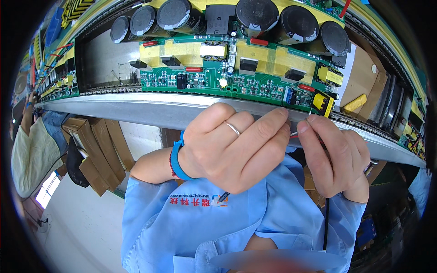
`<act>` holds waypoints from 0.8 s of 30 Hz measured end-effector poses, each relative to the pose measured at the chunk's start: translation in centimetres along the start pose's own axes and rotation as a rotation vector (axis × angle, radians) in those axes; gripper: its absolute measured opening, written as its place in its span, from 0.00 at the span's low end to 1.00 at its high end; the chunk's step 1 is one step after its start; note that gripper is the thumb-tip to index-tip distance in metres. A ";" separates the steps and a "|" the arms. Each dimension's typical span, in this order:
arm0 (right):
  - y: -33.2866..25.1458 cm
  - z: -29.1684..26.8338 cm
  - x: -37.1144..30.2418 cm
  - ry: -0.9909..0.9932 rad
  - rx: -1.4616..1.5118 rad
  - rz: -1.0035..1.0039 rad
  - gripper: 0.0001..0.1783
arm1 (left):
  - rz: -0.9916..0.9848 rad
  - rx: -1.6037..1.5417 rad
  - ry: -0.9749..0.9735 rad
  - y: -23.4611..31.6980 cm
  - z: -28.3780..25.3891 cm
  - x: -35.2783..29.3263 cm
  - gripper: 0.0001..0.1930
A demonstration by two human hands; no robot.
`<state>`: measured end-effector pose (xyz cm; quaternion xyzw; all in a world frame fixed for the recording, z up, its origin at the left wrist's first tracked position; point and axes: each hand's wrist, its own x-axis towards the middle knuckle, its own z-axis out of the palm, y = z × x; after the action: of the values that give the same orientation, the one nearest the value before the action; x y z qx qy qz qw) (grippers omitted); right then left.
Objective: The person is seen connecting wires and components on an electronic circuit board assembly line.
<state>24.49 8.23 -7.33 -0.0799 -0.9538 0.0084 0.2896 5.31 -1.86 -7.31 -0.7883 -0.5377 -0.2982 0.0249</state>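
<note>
My left hand (236, 145), with a ring and a blue wristband (178, 159), is closed at the near edge of the green circuit board (191, 86). The dark end of a thin tool (223, 197) sticks out below it; its kind is hidden. Thin red and white wires (293, 134) run between my two hands. My right hand (334, 152) pinches them, thumb and forefinger together, close to a yellow-wrapped transformer (322, 103) at the board's near right corner. A black cord (327, 223) hangs below the right wrist.
Large black capacitors (257, 17) stand along the board's far side. The board rests on a metal conveyor rail (150, 105). Cardboard (364, 77) lies right of it, and folded boxes (98, 154) stand at lower left. A co-worker's arm (26, 116) shows at far left.
</note>
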 end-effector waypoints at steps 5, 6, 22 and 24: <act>0.1 0.0 0.0 0.024 0.016 0.000 0.06 | 0.017 -0.020 0.030 -0.1 0.3 0.3 0.11; 0.0 -0.6 0.1 -0.057 0.054 0.015 0.10 | 0.029 -0.013 0.034 -0.1 0.4 0.3 0.10; 0.3 0.2 0.0 -0.011 0.007 -0.013 0.06 | 0.010 -0.018 0.099 0.1 1.0 0.2 0.10; 0.3 0.1 0.0 -0.017 0.006 -0.006 0.06 | 0.031 -0.007 0.087 -0.1 0.9 0.3 0.09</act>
<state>24.46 8.55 -7.44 -0.0760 -0.9564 0.0109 0.2817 5.73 -1.24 -7.89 -0.7829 -0.5227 -0.3338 0.0502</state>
